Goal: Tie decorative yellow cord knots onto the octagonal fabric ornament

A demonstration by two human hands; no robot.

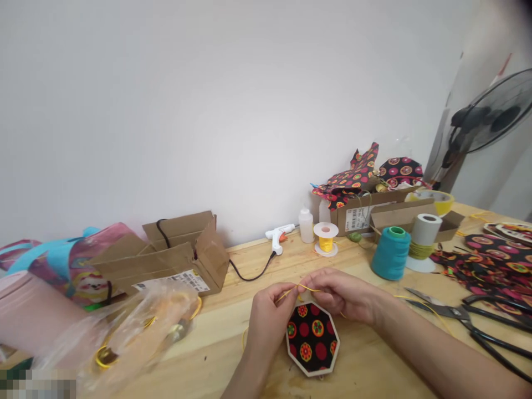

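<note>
The step in hand, as I judge it, is the tying or the arranging of the yellow cord (308, 288) at the top of the octagonal piece (313, 339); this piece, with a pale rim and a dark patterned cloth face, is between the two wrists, with its top edge just below the fingers, above or upon the desk (216, 354); whether it rests there fully or is a little lifted, I cannot tell. The left hand (272, 307) is closed in a pinch on the cord, near the upper left edge of the piece; the right hand (336, 293) is also closed, with thumb and finger together on the cord at the other side, and its remaining fingers are curled; between them a short length of the cord passes across, and a small part of it hangs down to the rim; if a knot is already formed there, it is too small to tell. The next move seems to call for fine fingertip work: one strand held firm, the other guided around or through, then an even pull, so that the cord does not slip and the piece does not twist; the scissors (451, 311) lie on the desk to the right, within easy reach should an end need trimming; the spool of yellow thread (326, 242) stands farther back, near the glue gun (277, 238).
</note>
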